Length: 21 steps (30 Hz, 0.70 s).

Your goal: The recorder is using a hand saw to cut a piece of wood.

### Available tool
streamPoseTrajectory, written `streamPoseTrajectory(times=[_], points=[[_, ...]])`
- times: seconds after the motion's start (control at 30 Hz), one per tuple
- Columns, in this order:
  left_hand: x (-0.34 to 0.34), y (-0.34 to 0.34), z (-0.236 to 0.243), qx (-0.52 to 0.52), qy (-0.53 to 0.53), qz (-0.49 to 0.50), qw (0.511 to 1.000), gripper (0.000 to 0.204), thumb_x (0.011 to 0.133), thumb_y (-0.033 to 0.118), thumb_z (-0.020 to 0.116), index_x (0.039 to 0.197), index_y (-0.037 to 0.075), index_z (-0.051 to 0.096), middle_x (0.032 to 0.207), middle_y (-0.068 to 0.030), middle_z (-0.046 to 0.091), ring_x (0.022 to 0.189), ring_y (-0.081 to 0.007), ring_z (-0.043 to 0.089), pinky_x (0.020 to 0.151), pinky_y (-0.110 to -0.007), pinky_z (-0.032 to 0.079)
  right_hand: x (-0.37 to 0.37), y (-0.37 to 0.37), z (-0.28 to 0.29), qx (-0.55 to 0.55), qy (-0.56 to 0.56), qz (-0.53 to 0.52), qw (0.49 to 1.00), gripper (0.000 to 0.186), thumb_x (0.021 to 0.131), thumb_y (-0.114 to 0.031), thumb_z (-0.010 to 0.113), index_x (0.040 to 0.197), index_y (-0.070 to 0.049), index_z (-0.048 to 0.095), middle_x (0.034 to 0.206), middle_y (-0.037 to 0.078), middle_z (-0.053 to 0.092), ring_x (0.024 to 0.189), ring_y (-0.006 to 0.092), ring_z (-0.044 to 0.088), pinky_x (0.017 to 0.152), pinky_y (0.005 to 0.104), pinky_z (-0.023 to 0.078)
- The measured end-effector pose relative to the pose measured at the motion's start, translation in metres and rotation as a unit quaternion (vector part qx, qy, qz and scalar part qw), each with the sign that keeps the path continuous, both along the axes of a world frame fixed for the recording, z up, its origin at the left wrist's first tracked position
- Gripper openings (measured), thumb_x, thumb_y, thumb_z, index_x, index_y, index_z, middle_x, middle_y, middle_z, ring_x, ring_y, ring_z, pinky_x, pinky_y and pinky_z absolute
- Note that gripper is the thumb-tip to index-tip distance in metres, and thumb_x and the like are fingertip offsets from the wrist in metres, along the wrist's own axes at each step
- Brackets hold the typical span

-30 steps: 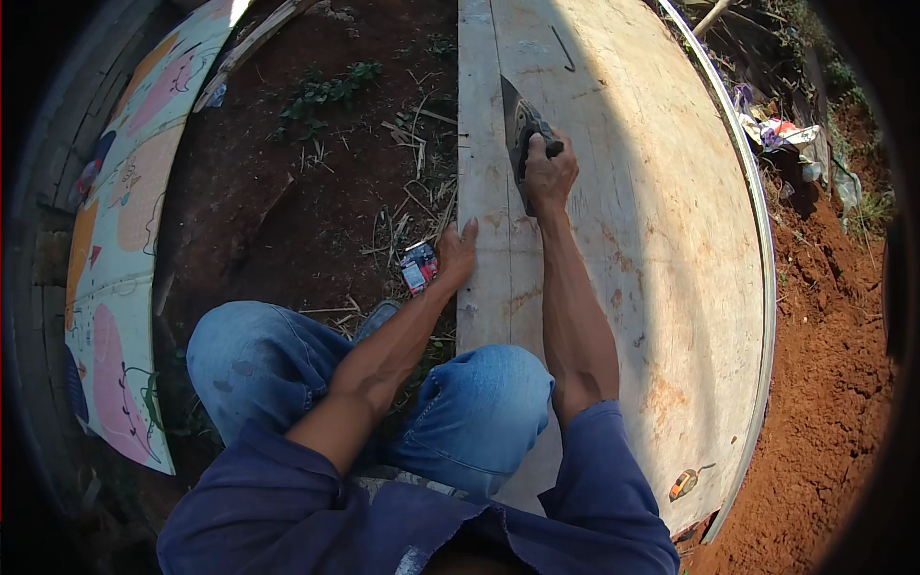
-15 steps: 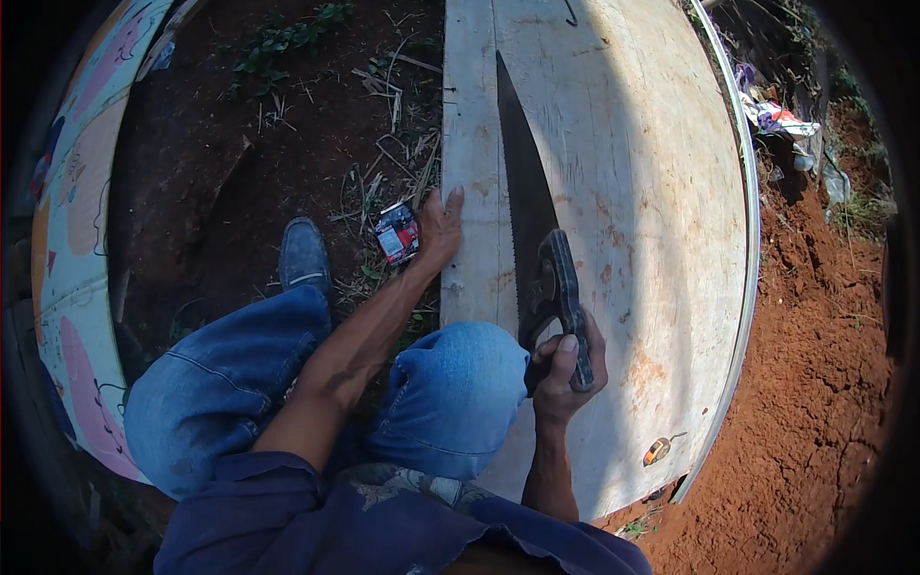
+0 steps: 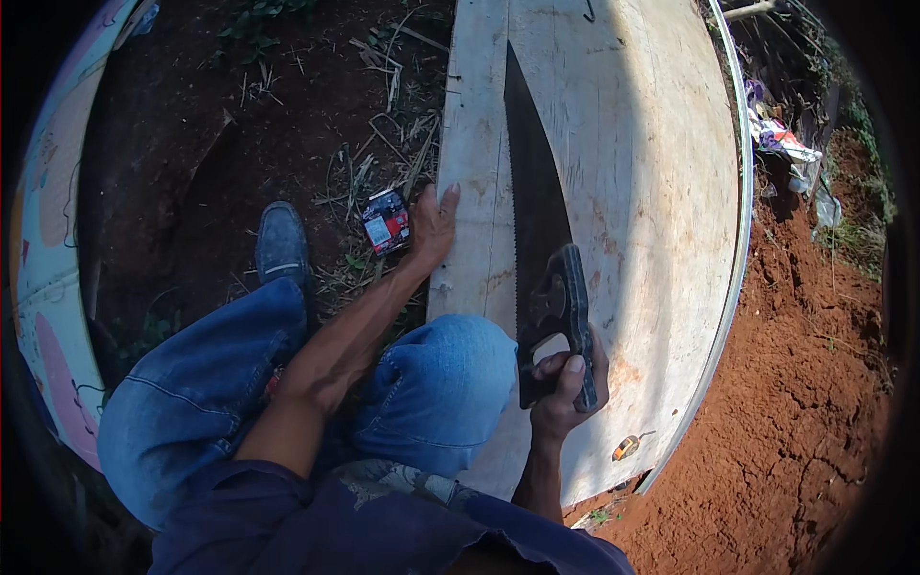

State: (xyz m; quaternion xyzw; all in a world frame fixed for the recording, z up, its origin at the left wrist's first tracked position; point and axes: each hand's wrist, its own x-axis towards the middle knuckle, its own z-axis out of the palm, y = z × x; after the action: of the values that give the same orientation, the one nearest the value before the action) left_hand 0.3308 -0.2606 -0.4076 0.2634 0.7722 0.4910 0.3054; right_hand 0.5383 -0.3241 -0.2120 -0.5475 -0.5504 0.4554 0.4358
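My right hand (image 3: 570, 383) is closed round the dark handle of a handsaw (image 3: 532, 163), low on the right near my knee. The long blade points away from me over the pale plywood board (image 3: 661, 192), its teeth along a thin straight line in the wood; whether they are in the wood I cannot tell. My left hand (image 3: 431, 225) grips the board's left edge, left of the blade, its hidden fingertips curled at that edge. A small printed packet (image 3: 385, 222) lies on the ground just left of that hand.
A tape measure (image 3: 628, 447) lies at the board's near right corner. A patterned panel (image 3: 53, 259) stands at the far left. Dark soil with straw lies left of the board, red soil (image 3: 795, 383) and litter (image 3: 786, 139) right. My jeans-covered knees (image 3: 436, 383) are close below.
My right hand with the saw has come back toward my body from far up the board, uncovering the blade's length. My left hand still grips the edge. The view has shifted, showing my shoe.
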Motion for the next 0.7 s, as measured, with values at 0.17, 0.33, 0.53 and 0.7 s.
streamPoseTrajectory(times=[0.17, 0.33, 0.53, 0.7], points=[[0.025, 0.002, -0.011, -0.029, -0.040, -0.027, 0.998, 0.055, 0.098, 0.048, 0.051, 0.100, -0.006, 0.061, 0.087, -0.0287, 0.065, 0.084, -0.0440, 0.064, 0.076, -0.048, 0.047, -0.109, 0.185, -0.081, 0.059, -0.010, 0.014, 0.998, 0.032, 0.095, -0.015, 0.059, 0.118, 0.006, 0.060, 0.071, 0.003, 0.058, 0.055, 0.0067, 0.052, 0.053, 0.0234, 0.044], [0.005, -0.005, -0.013, 0.012, 0.002, 0.000, 1.000, 0.058, 0.098, 0.050, 0.049, 0.097, -0.007, 0.061, 0.087, -0.0295, 0.065, 0.084, -0.0450, 0.064, 0.075, -0.048, 0.047, -0.040, 0.056, -0.046, 0.053, -0.032, -0.002, 0.998, 0.039, 0.096, -0.019, 0.053, 0.121, 0.011, 0.056, 0.067, 0.007, 0.061, 0.054, 0.0095, 0.054, 0.054, 0.0229, 0.046], [0.017, 0.000, 0.001, -0.012, -0.008, -0.010, 1.000, 0.055, 0.099, 0.047, 0.049, 0.092, -0.007, 0.057, 0.084, -0.0321, 0.062, 0.082, -0.0506, 0.061, 0.073, -0.053, 0.046, -0.037, 0.059, -0.033, 0.062, -0.043, 0.000, 0.997, 0.037, 0.096, -0.016, 0.052, 0.121, 0.010, 0.056, 0.062, 0.005, 0.058, 0.050, 0.0083, 0.052, 0.051, 0.0225, 0.044], [0.007, 0.002, -0.015, -0.021, -0.012, -0.028, 0.999, 0.056, 0.099, 0.048, 0.049, 0.093, -0.007, 0.057, 0.083, -0.0313, 0.062, 0.083, -0.0493, 0.062, 0.073, -0.052, 0.046, -0.122, 0.164, -0.072, 0.019, 0.019, -0.001, 1.000, 0.030, 0.095, -0.014, 0.059, 0.116, 0.007, 0.060, 0.064, 0.002, 0.056, 0.053, 0.0084, 0.052, 0.050, 0.0232, 0.042]])
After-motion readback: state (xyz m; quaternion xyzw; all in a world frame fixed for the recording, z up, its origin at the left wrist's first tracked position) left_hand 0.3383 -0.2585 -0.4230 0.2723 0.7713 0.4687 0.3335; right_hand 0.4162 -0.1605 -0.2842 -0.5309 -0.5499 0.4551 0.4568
